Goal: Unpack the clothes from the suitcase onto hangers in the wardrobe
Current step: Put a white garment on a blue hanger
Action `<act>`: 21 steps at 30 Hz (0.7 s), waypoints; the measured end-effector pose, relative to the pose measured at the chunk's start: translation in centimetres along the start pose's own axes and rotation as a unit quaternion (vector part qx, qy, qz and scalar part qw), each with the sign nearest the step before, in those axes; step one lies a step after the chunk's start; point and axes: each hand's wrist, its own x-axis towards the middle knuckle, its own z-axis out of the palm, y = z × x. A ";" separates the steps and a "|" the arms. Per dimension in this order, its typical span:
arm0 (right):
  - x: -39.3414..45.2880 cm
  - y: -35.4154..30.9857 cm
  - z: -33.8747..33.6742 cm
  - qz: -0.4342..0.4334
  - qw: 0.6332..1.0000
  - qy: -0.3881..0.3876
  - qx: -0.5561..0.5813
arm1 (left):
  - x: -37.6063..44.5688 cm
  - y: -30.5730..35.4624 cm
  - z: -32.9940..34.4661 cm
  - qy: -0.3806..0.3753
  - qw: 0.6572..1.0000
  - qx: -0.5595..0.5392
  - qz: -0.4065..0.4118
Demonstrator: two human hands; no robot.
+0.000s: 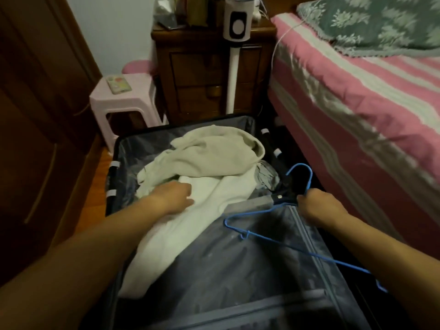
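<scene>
Pale clothes (202, 163) in open suitcase (238, 258)

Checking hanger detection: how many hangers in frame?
1. A blue wire hanger is gripped at its neck by the right hand, over the open suitcase near its bed-side edge. Others may be inside the shut wardrobe or out of frame.

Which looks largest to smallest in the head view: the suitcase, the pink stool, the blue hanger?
1. suitcase
2. blue hanger, though it is nearer the camera, so its rank over the stool is unsure
3. pink stool
</scene>
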 end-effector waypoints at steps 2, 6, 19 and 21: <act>-0.3 0.8 0.0 0.000 1.000 0.010 0.007 | 1.9 2.6 2.2 -0.045 0.999 0.007 0.016; 0.0 1.7 -0.3 0.001 1.000 0.028 0.010 | 2.7 5.7 6.8 0.024 0.991 0.132 0.027; 2.5 -1.7 -3.1 -0.014 0.996 0.086 0.034 | -10.3 0.8 -1.8 -0.442 0.883 0.141 0.073; 2.8 -2.0 -2.7 -0.010 0.997 0.069 0.024 | -10.0 1.0 -0.1 -0.352 0.914 0.199 0.030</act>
